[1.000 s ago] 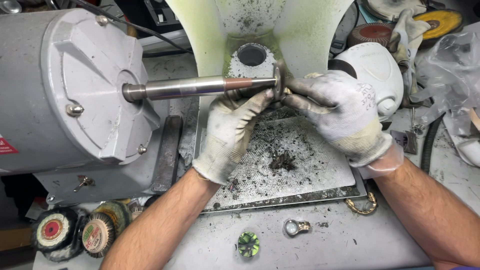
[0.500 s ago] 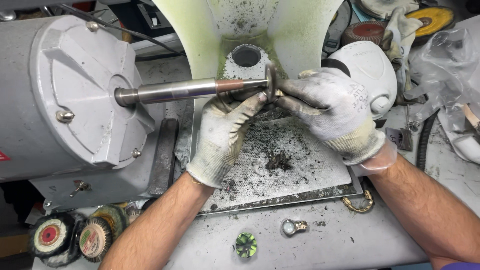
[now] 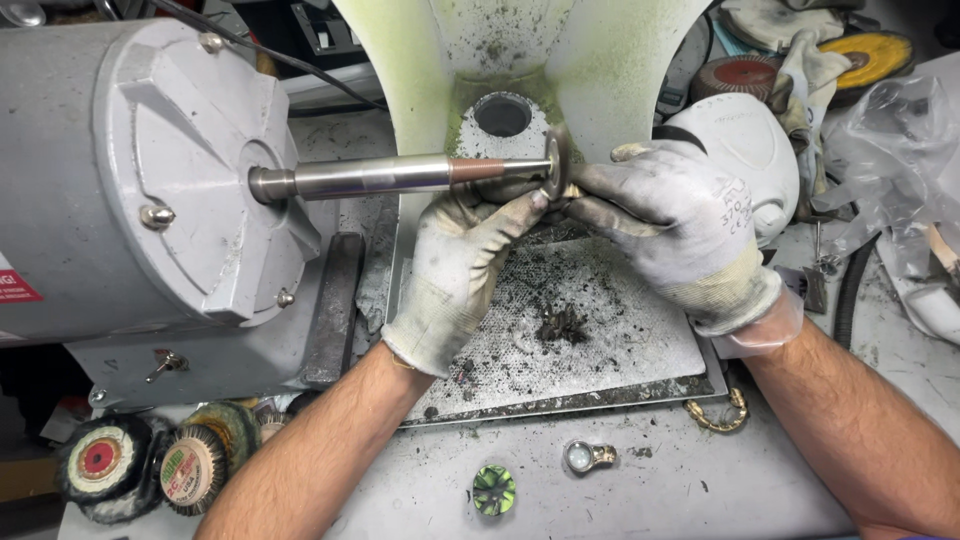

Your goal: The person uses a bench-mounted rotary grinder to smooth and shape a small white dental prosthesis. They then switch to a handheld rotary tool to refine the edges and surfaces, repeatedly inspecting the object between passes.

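A grey polishing motor (image 3: 150, 170) fills the left side, and its steel spindle (image 3: 390, 175) runs right to a small metal disc (image 3: 556, 160) at the tip. My left hand (image 3: 460, 270), in a dirty white glove, reaches up from below with its fingertips closed on the disc's lower edge. From the right, my gloved right hand (image 3: 680, 220) pinches its thumb and fingers against the disc's right face. A small yellowish bit shows between those fingertips, but I cannot tell what it is. Both hands meet at the disc.
A pale green-stained dust hood (image 3: 600, 60) stands behind the spindle. A mesh tray (image 3: 620, 330) with dark debris lies below. Buffing wheels (image 3: 100, 460) sit at front left. A green disc (image 3: 493, 490), a metal ring piece (image 3: 585, 457) and a gold link (image 3: 715, 415) lie in front. A white mask (image 3: 750, 150) is at right.
Both hands stay at the disc on the spindle tip. Only the view has swayed slightly.
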